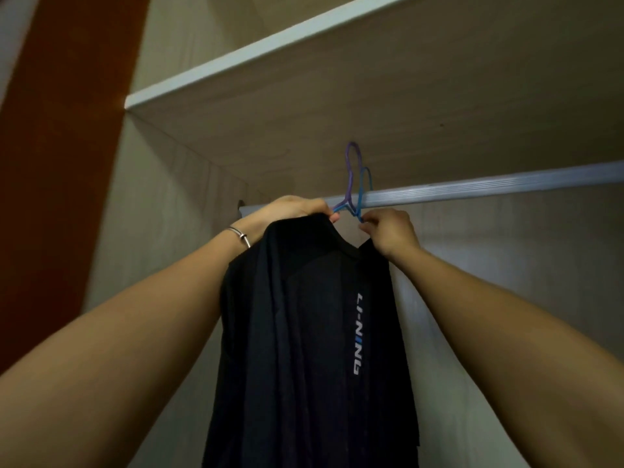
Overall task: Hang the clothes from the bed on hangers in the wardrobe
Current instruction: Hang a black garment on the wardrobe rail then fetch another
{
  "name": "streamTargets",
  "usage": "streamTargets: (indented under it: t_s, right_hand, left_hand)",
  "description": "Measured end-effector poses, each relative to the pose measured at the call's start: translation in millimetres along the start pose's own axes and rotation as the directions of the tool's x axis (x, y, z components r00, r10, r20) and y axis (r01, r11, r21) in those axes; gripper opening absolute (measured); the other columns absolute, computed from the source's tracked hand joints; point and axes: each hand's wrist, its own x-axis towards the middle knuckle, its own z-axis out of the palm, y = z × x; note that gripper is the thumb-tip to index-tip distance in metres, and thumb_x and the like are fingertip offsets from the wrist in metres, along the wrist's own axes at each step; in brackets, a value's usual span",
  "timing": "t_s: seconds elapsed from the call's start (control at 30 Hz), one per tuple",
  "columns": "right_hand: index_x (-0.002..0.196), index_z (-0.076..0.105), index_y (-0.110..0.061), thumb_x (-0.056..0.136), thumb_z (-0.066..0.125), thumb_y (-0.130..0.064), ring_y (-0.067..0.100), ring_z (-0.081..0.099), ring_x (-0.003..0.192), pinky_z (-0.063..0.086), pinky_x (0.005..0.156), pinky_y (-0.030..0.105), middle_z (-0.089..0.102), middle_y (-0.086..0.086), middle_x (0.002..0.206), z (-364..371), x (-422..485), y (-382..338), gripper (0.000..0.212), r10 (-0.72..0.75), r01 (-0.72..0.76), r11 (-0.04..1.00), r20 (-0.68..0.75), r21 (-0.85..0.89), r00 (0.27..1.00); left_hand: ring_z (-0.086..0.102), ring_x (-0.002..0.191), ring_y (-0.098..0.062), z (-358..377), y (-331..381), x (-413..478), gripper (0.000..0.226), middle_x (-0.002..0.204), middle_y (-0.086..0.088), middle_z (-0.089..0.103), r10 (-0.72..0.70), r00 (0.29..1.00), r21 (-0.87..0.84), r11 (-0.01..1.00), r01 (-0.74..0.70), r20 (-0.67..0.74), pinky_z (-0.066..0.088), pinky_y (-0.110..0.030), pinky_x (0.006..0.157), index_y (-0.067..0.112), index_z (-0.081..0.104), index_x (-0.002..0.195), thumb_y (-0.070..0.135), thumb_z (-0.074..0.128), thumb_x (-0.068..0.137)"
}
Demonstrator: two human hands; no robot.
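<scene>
A black shirt (pixel 304 332) with white lettering down its front hangs in front of me inside the wardrobe. Two hangers sit at its collar: a purple hanger (pixel 351 170) with its hook raised above the silver rail (pixel 472 189), and a blue hanger (pixel 364 187) whose hook lies over the rail. My left hand (pixel 287 211), a bracelet on its wrist, grips the shirt's left shoulder together with the purple hanger's arm. My right hand (pixel 388 233) pinches the blue hanger's neck at the collar's right side. The hanger arms are hidden inside the shirt.
A light wooden shelf (pixel 304 106) runs close above the rail. The wardrobe's pale side wall (pixel 162 214) stands to the left, with a reddish-brown panel (pixel 60 163) beyond it. The rail stretches bare to the right.
</scene>
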Motion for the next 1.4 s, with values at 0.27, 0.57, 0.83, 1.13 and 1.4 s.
streamTargets:
  t_s: [0.27, 0.57, 0.83, 1.13, 1.4]
  right_hand:
    - [0.12, 0.056, -0.01, 0.098, 0.039, -0.019, 0.035, 0.055, 0.105, 0.041, 0.08, 0.035, 0.061, 0.02, 0.114, 4, 0, -12, 0.03, -0.233, 0.238, 0.969, 0.071, -0.067, 0.97]
    - [0.107, 0.058, -0.001, 0.098, 0.039, -0.016, 0.027, 0.053, 0.096, 0.038, 0.086, 0.033, 0.053, 0.015, 0.103, 18, -60, -28, 0.026, -0.38, 0.38, 0.924, 0.214, 0.043, 0.9]
    - [0.092, 0.069, -0.01, 0.091, 0.055, -0.02, 0.015, 0.055, 0.066, 0.046, 0.071, 0.034, 0.063, 0.008, 0.072, 31, -176, -65, 0.017, -0.571, 0.421, 0.782, 0.258, 0.46, 0.779]
    - [0.111, 0.066, -0.017, 0.091, 0.054, -0.029, 0.002, 0.061, 0.092, 0.043, 0.08, 0.02, 0.07, -0.007, 0.1, 60, -332, -164, 0.027, -0.769, 0.222, 0.562, 0.404, 0.797, 0.496]
    - [0.106, 0.066, -0.022, 0.088, 0.058, -0.035, 0.015, 0.06, 0.082, 0.047, 0.072, 0.031, 0.068, -0.001, 0.092, 116, -431, -277, 0.024, -0.813, -0.042, 0.487, 0.471, 0.872, 0.342]
  left_hand:
    - [0.062, 0.056, 0.005, -22, -7, 2, 0.018, 0.061, 0.01, 0.069, 0.018, 0.997, 0.01, 1.0, -0.019, 0.081, 0.045, -0.003, 0.055, 0.003, 0.065, 0.082, 0.005, 0.048, 0.088]
    - [0.052, 0.053, -0.002, -43, -23, -70, 0.019, 0.059, 0.001, 0.058, -0.128, 0.989, 0.28, 0.954, 0.102, 0.078, 0.042, -0.012, 0.056, 0.003, 0.064, 0.1, 0.006, 0.053, 0.085]
    - [0.048, 0.043, 0.002, -32, -56, -207, 0.025, 0.057, 0.008, 0.055, -0.039, 0.975, 0.67, 0.721, 0.177, -0.217, 0.035, -0.008, 0.043, 0.016, 0.066, 0.083, 0.036, 0.052, 0.089]
    - [0.053, 0.057, 0.0, -48, -68, -405, 0.023, 0.055, 0.015, 0.059, -0.297, 0.855, 0.59, 0.626, 0.51, -0.425, 0.04, -0.016, 0.054, 0.032, 0.056, 0.064, 0.052, 0.048, 0.073]
    - [0.047, 0.058, -0.004, -99, -96, -529, 0.02, 0.065, 0.018, 0.048, -0.385, 0.616, 0.515, 0.34, 0.787, -0.687, 0.035, -0.008, 0.055, 0.016, 0.064, 0.096, 0.031, 0.055, 0.086]
